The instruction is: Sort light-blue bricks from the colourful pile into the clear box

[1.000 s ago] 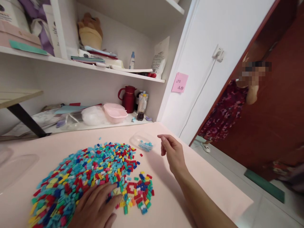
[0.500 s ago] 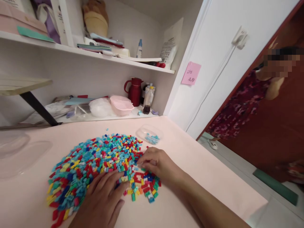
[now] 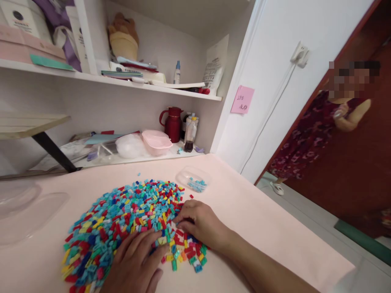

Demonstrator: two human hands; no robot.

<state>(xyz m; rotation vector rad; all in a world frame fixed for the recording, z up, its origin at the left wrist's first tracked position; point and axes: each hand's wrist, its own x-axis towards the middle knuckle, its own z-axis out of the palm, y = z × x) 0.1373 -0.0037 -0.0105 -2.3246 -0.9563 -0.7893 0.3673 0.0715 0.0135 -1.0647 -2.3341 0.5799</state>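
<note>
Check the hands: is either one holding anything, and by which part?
Cannot tell for the right hand: its fingers curl down into the bricks, hiding any pinch. The left hand lies flat on the pile, gripping nothing.

Glossy plastic bricks (image 3: pixel 122 211), matt tabletop (image 3: pixel 259 219)

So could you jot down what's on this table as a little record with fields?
surface: pink table
main thing: pile of small coloured bricks
left hand: flat on the pile's near edge
right hand: fingers curled on bricks at the pile's right edge
beside: clear tub holding a few blue bricks
behind: shelf with red jug
doorway: another person
</note>
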